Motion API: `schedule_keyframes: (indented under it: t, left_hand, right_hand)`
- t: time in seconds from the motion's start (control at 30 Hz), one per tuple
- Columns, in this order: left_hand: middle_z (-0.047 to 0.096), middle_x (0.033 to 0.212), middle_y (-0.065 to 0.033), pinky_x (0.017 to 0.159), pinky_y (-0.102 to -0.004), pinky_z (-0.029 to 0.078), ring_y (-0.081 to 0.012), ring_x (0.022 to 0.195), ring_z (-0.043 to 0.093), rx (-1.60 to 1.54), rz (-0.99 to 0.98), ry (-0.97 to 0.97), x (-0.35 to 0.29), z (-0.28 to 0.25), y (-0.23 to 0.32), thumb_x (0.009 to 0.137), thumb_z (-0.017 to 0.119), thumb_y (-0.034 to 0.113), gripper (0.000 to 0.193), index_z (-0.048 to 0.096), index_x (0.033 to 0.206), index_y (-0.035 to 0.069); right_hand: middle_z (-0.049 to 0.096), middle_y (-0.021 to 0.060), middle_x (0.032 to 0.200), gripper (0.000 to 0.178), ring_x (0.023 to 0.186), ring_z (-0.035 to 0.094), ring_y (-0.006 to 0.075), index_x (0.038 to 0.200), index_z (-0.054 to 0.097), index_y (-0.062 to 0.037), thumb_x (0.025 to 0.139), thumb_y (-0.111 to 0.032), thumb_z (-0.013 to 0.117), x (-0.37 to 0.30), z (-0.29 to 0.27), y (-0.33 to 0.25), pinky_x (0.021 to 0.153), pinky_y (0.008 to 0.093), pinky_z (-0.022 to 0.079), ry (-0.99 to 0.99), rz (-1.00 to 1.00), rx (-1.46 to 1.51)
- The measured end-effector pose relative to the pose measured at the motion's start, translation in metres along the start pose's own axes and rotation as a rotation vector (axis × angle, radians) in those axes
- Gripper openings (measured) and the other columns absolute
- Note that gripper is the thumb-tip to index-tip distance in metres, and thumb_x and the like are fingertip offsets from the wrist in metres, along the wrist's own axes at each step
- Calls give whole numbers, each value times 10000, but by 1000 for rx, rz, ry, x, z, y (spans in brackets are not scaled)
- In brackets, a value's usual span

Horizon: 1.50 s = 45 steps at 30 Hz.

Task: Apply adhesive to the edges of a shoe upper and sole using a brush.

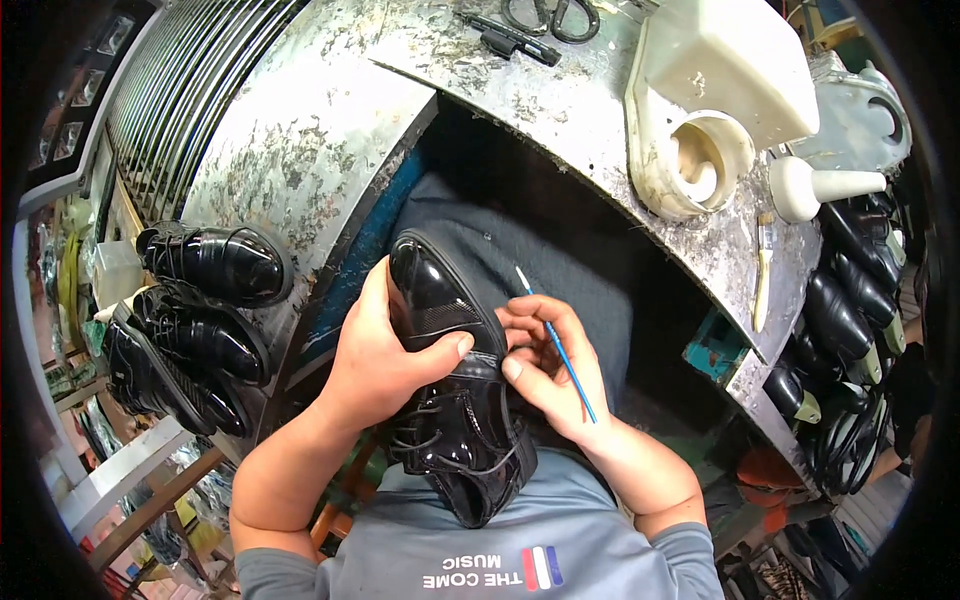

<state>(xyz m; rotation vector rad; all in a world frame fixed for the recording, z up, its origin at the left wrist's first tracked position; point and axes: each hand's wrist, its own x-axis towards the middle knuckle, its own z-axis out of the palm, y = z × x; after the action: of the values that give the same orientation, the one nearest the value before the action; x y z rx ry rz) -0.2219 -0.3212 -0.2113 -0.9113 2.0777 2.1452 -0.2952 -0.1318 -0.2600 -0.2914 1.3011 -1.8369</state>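
A glossy black lace-up shoe (462,400) lies over my lap, its toe pointing away from me and its heel against my shirt. My left hand (385,345) is closed around the shoe's left side, with the thumb across the vamp. On the other side, my right hand (550,365) has its thumb and fingers at the shoe's edge near the sole. A slim blue brush (570,368) with a pale tip is held between the right fingers, its tip up and away from the shoe.
Several black shoes (215,265) stand at the left on the worn metal bench. Along the right sit a white container with a round cup (715,150), a white squeeze bottle (815,190), a flat brush (764,265) and more shoes (840,310). Scissors (570,20) lie at the far edge.
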Motion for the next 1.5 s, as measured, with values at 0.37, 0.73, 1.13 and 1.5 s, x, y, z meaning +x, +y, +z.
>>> schedule_keyframes:
  t: [0.37,0.73,1.13,1.5]
  left_hand:
    - [574,1168,-105,957,-328,472,-158,1068,578,-161,-52,28,-1,17,11,764,786,78,691,381,1311,-42]
    - [611,1079,-102,901,-309,493,-150,989,604,-19,-23,52,9,24,5,740,752,53,583,434,1220,-46]
    - [638,1067,-152,900,-335,502,-208,975,641,194,-2,61,13,27,13,719,774,99,631,444,1234,-60]
    - [620,1071,-121,937,-337,473,-195,1003,607,236,-36,54,13,30,16,727,778,117,600,462,1213,-36]
  right_hand:
    - [627,153,1108,362,952,625,137,1127,499,-26,845,-30,725,23,-3,-15,838,275,524,135,-61,22]
    - [629,168,1128,365,1015,624,168,1137,479,-39,855,-14,711,21,-18,-1,950,311,487,97,12,182]
    - [606,83,823,535,688,549,129,1268,570,26,1004,-429,469,-19,-64,-48,640,264,442,304,-483,-628]
    - [679,131,936,163,843,649,217,1052,673,-4,912,-61,612,0,-93,-120,785,315,498,678,-541,-1027]
